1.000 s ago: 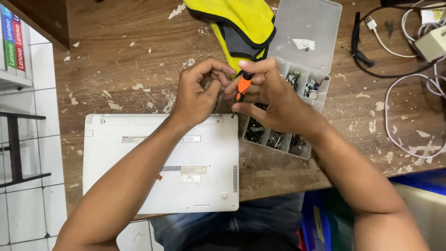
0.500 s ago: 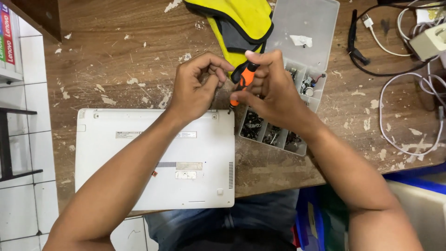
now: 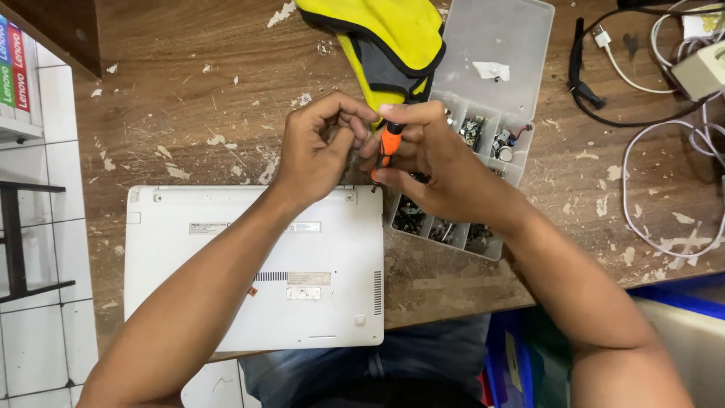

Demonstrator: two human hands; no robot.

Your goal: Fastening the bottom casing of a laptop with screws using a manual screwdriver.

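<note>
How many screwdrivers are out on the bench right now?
1: an orange-handled screwdriver gripped in the right hand, above the white laptop's top corner. Others may be hidden under the yellow cloth.

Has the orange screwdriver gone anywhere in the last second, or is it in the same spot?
No. The orange screwdriver, in the right hand, stays just above the white laptop's far right corner, as before.

Two small rectangular labels, one grey (image 3: 308, 278) and one white (image 3: 303, 293), are seen on the white laptop underside (image 3: 226, 302), near centre. A longer pale label strip (image 3: 306, 227) lies farther along it. Boxes (image 3: 13, 68) with red, green and blue spines are stood far left
</note>
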